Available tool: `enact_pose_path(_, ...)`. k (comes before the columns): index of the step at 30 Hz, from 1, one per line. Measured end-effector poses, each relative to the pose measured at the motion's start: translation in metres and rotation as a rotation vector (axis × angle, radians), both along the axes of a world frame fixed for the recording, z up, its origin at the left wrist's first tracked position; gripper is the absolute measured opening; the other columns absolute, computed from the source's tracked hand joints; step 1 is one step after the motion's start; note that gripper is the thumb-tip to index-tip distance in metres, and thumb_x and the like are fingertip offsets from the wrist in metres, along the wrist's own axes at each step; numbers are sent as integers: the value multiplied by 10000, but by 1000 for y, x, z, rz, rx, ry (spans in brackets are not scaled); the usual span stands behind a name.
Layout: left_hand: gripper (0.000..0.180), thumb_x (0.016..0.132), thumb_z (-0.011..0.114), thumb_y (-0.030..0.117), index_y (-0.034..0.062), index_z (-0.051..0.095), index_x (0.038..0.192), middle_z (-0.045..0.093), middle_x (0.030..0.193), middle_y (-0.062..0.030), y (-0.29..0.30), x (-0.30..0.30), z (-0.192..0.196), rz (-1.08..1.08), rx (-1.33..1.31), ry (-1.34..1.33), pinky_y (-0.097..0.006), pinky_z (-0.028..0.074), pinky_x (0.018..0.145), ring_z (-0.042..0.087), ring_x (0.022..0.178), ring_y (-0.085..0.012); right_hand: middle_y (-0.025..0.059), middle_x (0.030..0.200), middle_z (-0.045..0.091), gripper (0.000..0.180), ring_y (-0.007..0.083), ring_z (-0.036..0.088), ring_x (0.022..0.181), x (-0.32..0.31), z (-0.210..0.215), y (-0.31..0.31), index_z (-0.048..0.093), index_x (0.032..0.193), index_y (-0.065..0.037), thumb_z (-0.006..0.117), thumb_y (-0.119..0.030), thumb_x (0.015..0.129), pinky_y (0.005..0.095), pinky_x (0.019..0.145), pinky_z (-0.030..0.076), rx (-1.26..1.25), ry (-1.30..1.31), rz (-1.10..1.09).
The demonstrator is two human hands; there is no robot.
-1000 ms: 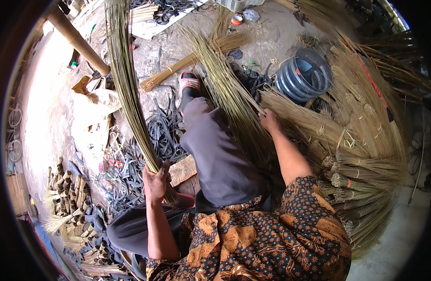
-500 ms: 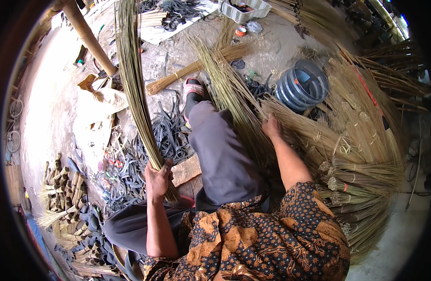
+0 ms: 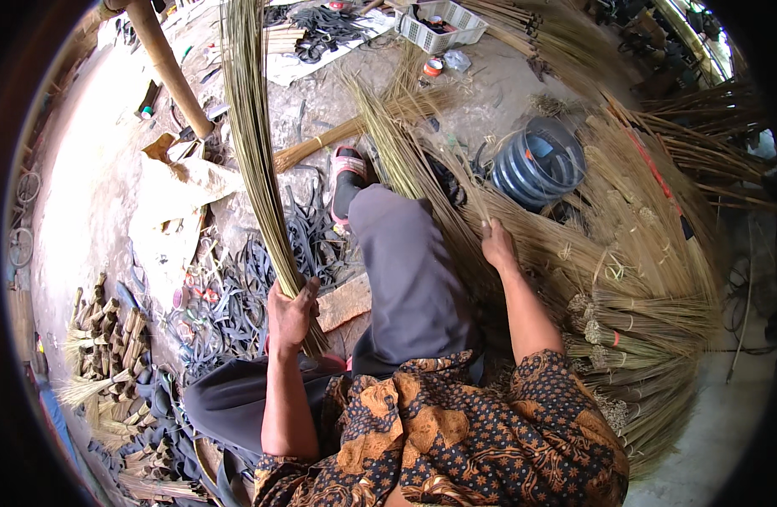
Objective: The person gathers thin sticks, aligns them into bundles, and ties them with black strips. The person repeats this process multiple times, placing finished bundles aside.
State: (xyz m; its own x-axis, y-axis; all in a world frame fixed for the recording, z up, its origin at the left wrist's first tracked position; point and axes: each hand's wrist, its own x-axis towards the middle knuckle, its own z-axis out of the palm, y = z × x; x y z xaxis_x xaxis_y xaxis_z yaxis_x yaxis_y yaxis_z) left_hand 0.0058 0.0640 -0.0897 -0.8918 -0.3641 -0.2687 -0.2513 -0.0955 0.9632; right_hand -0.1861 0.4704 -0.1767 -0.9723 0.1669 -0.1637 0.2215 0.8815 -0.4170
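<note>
My left hand (image 3: 292,316) is wrapped round the lower end of a tall bundle of thin broom sticks (image 3: 258,135), which rises steeply and leans slightly left. Over on the right, my right hand (image 3: 497,243) is closed with thumb and fingers together on a few pale broom sticks (image 3: 466,173) that stretch up and left from it. A loose greenish heap of sticks (image 3: 397,160) slopes beside my outstretched leg, just left of that hand. Behind the right hand lie more straw-coloured sticks (image 3: 540,241).
A blue-grey ribbed bucket (image 3: 536,165) stands beyond my right hand. Tied stick bundles (image 3: 642,304) are piled at the right. Black rubber strips (image 3: 300,232) and a wooden block (image 3: 345,304) lie left of my leg. Short handles (image 3: 110,346) are heaped at the far left; a bamboo post (image 3: 169,72) stands behind.
My right hand has lifted slightly off the heap, drawing out a few sticks that now show above it. The bundle in my left hand has shifted a little to the right.
</note>
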Motion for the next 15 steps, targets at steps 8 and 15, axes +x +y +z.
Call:
enact_pose_path(8, 283, 939, 778, 233, 95, 545, 855, 554, 636, 15, 5, -4, 6, -46, 6, 6, -252, 425, 480, 530, 510, -91, 109, 877, 700, 349, 292, 668, 839, 39, 89, 14, 688, 1075, -51, 479, -331, 1097, 443, 793, 517, -272, 129, -80)
enact_pose_path(15, 281, 937, 787, 216, 88, 544, 882, 561, 657, 11, 13, -8, 24, -60, 120, 5, -252, 426, 478, 534, 514, -95, -60, 663, 366, 428, 31, 344, 480, 84, 186, -29, 593, 1120, -85, 378, -454, 1139, 191, 395, 296, -1113, 375, -179)
